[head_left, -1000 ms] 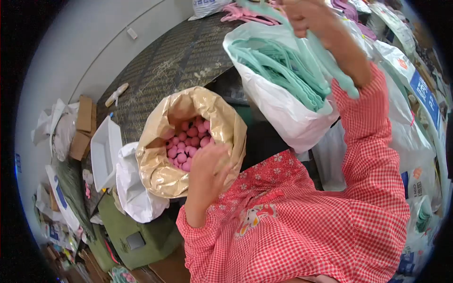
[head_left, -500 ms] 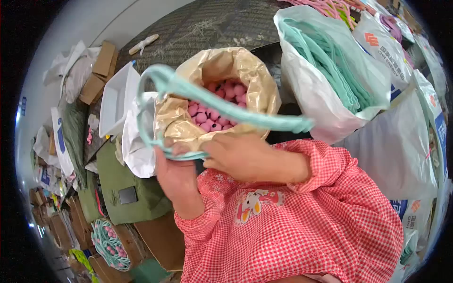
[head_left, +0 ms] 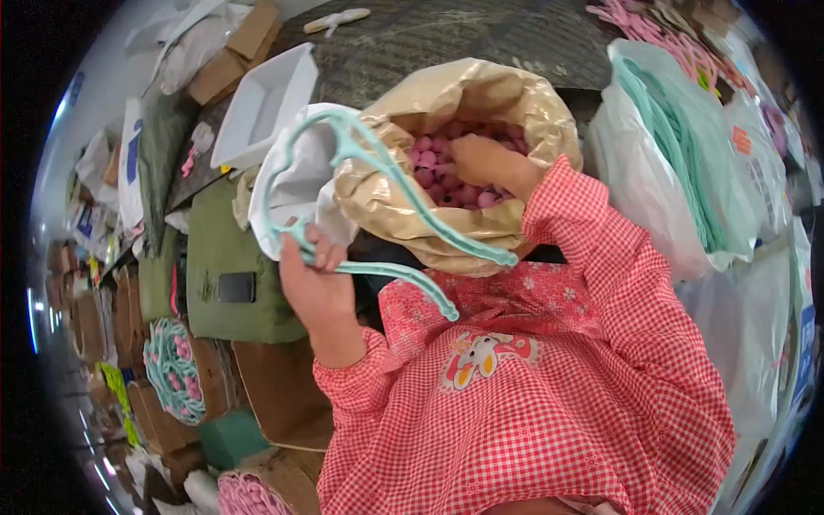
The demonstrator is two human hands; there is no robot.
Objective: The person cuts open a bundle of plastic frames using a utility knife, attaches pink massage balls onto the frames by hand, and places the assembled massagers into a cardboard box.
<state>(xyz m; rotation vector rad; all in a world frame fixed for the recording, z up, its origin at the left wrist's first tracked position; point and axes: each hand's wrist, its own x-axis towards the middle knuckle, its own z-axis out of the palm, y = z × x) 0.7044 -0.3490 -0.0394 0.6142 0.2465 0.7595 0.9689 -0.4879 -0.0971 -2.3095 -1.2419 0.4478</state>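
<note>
My left hand (head_left: 319, 283) is closed around a mint-green rubbery cord (head_left: 390, 176), which loops up and over, its two loose ends hanging to the right. Deep inside a shiny tan bag (head_left: 549, 112), my right hand (head_left: 491, 165) reaches among small pink balls (head_left: 446, 184) with dark spots. The fingers of that hand are hidden by the balls, so what they hold cannot be seen. Just behind the cord stands a white bag (head_left: 322, 184).
A white plastic bin (head_left: 268, 107) lies left of the bags. On the right, a white sack (head_left: 631, 197) holds more mint-green cords (head_left: 678, 163). A dark phone-like object (head_left: 237, 287) rests on green cloth (head_left: 215, 232). Boxes with finished-looking cords and balls (head_left: 180, 369) stand lower left.
My right hand has left the cord beside my left hand and gone into the tan bag. The cord's ends now hang lower, and the view has shifted.
</note>
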